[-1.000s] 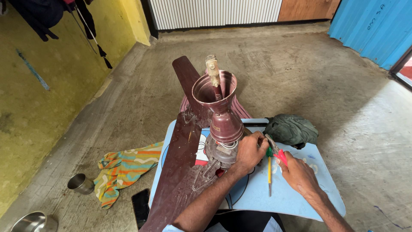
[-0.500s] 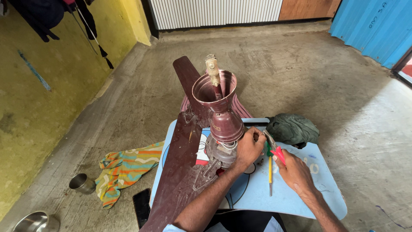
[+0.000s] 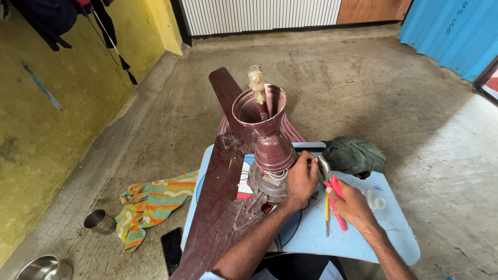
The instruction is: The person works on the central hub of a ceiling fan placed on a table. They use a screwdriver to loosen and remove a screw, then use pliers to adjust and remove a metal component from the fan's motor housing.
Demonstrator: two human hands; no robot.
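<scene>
Two steel cups (image 3: 99, 221) sit far to the left of my fingers on the concrete floor, with a striped cloth (image 3: 151, 204) and a dark phone (image 3: 171, 250) between them and the work. Closer in, a brown fan blade (image 3: 218, 207) runs under my left forearm. My left hand (image 3: 301, 179) wraps its fingers around the motor housing (image 3: 270, 182) of the maroon ceiling fan, below its canopy cup (image 3: 259, 111). My right hand (image 3: 351, 203) grips red-handled pliers (image 3: 332, 185), their nose just beside my left fingertips. A yellow screwdriver (image 3: 327, 215) lies on the light blue table (image 3: 394, 233) under my right fingers; a green cloth (image 3: 354, 155) sits beyond them.
</scene>
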